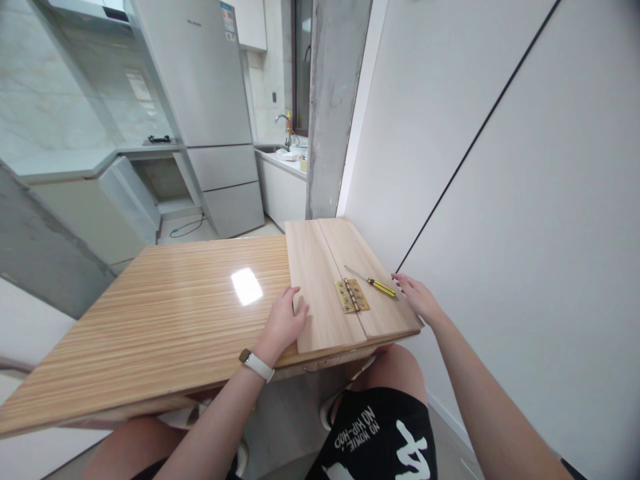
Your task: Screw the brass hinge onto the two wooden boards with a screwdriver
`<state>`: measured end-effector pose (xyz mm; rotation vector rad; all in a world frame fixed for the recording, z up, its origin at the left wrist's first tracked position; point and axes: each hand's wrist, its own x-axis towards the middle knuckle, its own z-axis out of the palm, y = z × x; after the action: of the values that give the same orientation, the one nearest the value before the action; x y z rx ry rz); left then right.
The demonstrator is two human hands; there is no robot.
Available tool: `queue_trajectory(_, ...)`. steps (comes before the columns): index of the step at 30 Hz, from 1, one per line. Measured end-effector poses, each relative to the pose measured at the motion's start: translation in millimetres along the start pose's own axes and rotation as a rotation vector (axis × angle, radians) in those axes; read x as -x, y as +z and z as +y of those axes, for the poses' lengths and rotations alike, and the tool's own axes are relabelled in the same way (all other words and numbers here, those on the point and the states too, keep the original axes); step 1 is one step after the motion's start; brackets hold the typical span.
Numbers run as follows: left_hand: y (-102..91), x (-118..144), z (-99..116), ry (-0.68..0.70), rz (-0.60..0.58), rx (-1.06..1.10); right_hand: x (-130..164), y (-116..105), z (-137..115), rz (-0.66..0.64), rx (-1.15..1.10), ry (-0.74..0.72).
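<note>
Two pale wooden boards lie side by side on the table, a left board [313,267] and a right board [385,320], with a narrow seam between them. A brass hinge [353,295] spans the seam near the front, its screw heads showing. On the right board rests a screwdriver [381,287] with a yellow and black handle. My left hand [285,320] is open at the left board's outer edge, thumb and fingers apart. At the right board's outer edge, my right hand [417,297] has its fingers stretched forward beside the screwdriver handle. Neither hand holds the screwdriver.
The striped wooden table [165,307] extends to the left. A white wall panel [500,220] stands close on the right. Beyond the table are a grey fridge [210,87], a sink counter [283,177] and a cable [187,228] on the floor. My knees are under the table's front edge.
</note>
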<state>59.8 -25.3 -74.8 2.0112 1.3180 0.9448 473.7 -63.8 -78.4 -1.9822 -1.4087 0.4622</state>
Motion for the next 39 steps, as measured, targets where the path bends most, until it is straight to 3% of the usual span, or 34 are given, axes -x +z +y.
queue_trajectory(8,9.4,0.7,7.5,-0.030,-0.053,-0.119,3.5,11.0,-9.0,-0.027,0.023,-0.018)
queue_trajectory(15,10.0,15.1,10.9,-0.035,-0.048,-0.170,11.4,10.7,-1.6,-0.021,0.078,-0.011)
queue_trajectory(24,3.6,13.1,5.5,-0.085,0.016,-0.028,10.3,6.1,-10.8,-0.031,-0.027,-0.032)
queue_trajectory(32,11.1,13.3,0.8,-0.143,0.043,0.143,3.5,11.8,-14.0,-0.030,-0.089,0.026)
queue_trajectory(39,0.6,21.1,6.2,-0.172,0.096,0.135,9.5,16.2,-24.7,-0.019,-0.094,-0.014)
